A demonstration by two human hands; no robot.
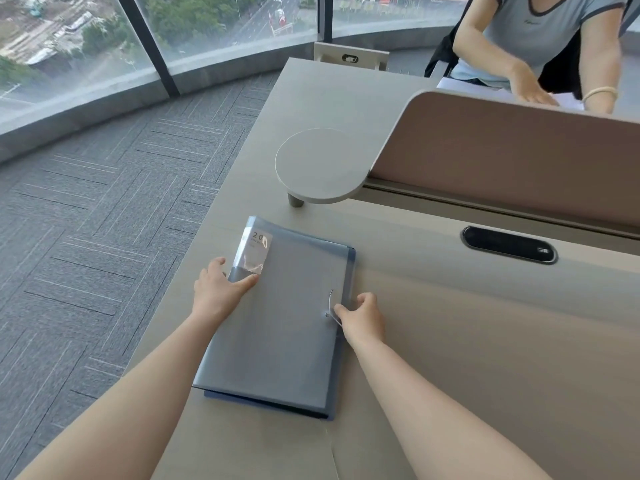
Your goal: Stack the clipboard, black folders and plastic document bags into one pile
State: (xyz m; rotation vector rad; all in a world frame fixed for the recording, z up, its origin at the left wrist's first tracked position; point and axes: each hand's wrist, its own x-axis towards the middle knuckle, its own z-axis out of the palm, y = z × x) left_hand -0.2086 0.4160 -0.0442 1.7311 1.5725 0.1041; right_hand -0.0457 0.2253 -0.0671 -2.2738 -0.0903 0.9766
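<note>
Pile [277,320] of translucent grey-blue document bags and folders lies on the desk [467,341], in the lower middle of the frame, near the desk's left edge. A darker blue layer shows along its right and bottom edges. A label [256,251] with "20" sits at its upper left corner. Left hand [216,289] grips the pile's left edge just below the label, thumb on top, fingers over the edge. Right hand [362,320] holds the right edge, fingers curled round it, thumb by a thin cord [331,303] and button. Both hands touch the pile, which lies between them. A round shelf [318,166] stands above it. Another person [540,46] sits at upper right behind a divider [502,157].
</note>
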